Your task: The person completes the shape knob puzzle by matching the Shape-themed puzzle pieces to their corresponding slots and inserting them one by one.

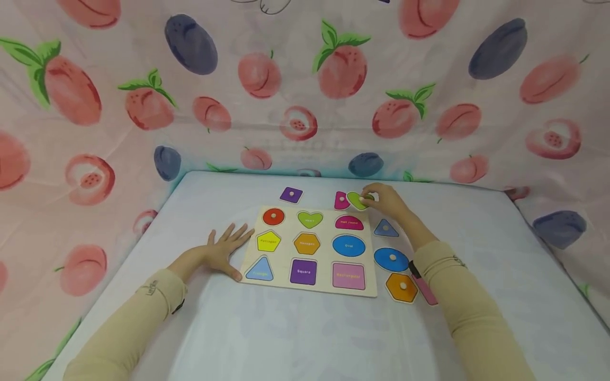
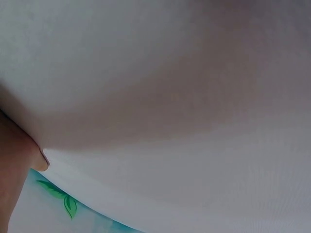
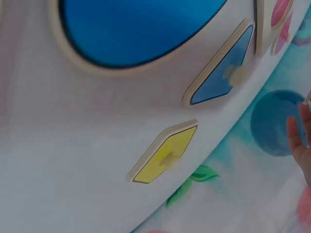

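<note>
In the head view my right hand pinches the green heart piece by its knob, beyond the board's top right corner. The heart overlaps the magenta half-round piece in this view. My left hand lies spread on the table, fingertips and thumb at the left edge of the wooden shape board. A red circle piece with a knob sits in the board's top left slot. Fingers of the right hand show at the right wrist view's edge; the left wrist view shows part of the left hand.
A purple square piece lies behind the board. To its right are a blue triangle, a blue oval, an orange hexagon and a pink rectangle, partly under the right sleeve. A yellow piece shows in the right wrist view.
</note>
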A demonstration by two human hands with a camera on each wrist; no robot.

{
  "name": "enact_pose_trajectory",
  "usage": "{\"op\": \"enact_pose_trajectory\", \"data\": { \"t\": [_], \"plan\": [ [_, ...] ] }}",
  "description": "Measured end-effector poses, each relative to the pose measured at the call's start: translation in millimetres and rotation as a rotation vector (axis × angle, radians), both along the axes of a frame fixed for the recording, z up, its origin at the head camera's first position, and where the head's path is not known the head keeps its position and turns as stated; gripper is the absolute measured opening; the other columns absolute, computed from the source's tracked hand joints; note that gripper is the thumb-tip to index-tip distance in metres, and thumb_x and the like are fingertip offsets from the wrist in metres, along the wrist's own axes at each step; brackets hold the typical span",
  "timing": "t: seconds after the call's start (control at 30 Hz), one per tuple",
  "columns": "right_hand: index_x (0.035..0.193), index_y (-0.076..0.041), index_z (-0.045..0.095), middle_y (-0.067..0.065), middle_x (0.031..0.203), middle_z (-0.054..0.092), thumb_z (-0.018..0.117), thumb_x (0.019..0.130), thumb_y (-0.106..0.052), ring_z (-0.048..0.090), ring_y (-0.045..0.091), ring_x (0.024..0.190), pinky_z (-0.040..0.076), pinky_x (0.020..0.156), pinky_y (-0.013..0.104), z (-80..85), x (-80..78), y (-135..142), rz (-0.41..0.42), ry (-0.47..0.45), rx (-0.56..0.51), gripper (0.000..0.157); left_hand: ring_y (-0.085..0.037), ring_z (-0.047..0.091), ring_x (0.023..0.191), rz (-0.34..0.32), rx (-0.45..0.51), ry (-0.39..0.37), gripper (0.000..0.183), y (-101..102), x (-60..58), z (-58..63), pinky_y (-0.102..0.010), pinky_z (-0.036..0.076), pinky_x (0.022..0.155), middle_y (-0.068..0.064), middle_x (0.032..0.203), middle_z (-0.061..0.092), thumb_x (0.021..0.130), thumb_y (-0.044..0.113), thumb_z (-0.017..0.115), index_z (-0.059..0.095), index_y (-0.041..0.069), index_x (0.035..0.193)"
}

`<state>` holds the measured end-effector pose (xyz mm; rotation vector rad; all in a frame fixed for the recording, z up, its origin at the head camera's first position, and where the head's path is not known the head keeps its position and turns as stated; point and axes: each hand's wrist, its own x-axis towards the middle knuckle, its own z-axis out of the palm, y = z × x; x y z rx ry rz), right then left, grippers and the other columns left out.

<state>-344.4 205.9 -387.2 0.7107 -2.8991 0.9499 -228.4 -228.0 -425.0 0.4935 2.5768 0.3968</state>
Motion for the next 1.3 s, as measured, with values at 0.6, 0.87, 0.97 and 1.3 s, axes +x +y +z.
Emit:
{"op": "enact_pose_trajectory", "data": {
  "t": [0.6,0.87,0.97,1.3],
  "plan": [
    [0.103,-0.002,0.064,0.019,0.115,0.062,0.064,0.09,-0.016,0.053,0.035,0.113,0.043,0.101,0.05,-5.5,19.2,-46,0.087,0.013,0.019,0.019,-0.042,-0.016,0.143,-0.004,0.004,0.02,0.124,-1,1.1,-3.0,-0.072,-0.015,0.104,-0.014,0.159,-0.009,0.063,0.056,0.079,0.004,0.015,0.152],
    [0.095,-0.002,0.065,0.019,0.113,0.064,0.066,0.088,-0.013,0.056,0.036,0.111,0.043,0.101,0.05,-8.6,25.6,-67,0.172,0.063,0.002,0.013,-0.042,-0.016,0.143,-0.008,0.019,0.028,0.123,-2,2.9,-3.9,-0.072,-0.015,0.103,-0.013,0.159,-0.009,0.064,0.055,0.079,0.004,0.016,0.152],
    [0.094,-0.003,0.065,0.019,0.113,0.064,0.066,0.088,-0.013,0.057,0.036,0.11,0.044,0.1,0.05,-11.4,26.9,-73,0.199,0.072,0.002,0.012,-0.042,-0.015,0.143,-0.005,0.007,0.028,0.123,-3,3.7,-4.5,-0.072,-0.015,0.103,-0.013,0.159,-0.009,0.063,0.056,0.079,0.004,0.016,0.152],
    [0.094,-0.001,0.066,0.017,0.108,0.067,0.065,0.088,-0.012,0.059,0.032,0.107,0.046,0.099,0.045,-12.5,29.5,-94,0.187,0.079,0.025,0.013,-0.04,-0.016,0.144,0.001,-0.008,0.018,0.122,-3,2.5,-3.8,-0.071,-0.015,0.104,-0.012,0.159,-0.009,0.064,0.056,0.079,0.003,0.017,0.152]
  ]
}}
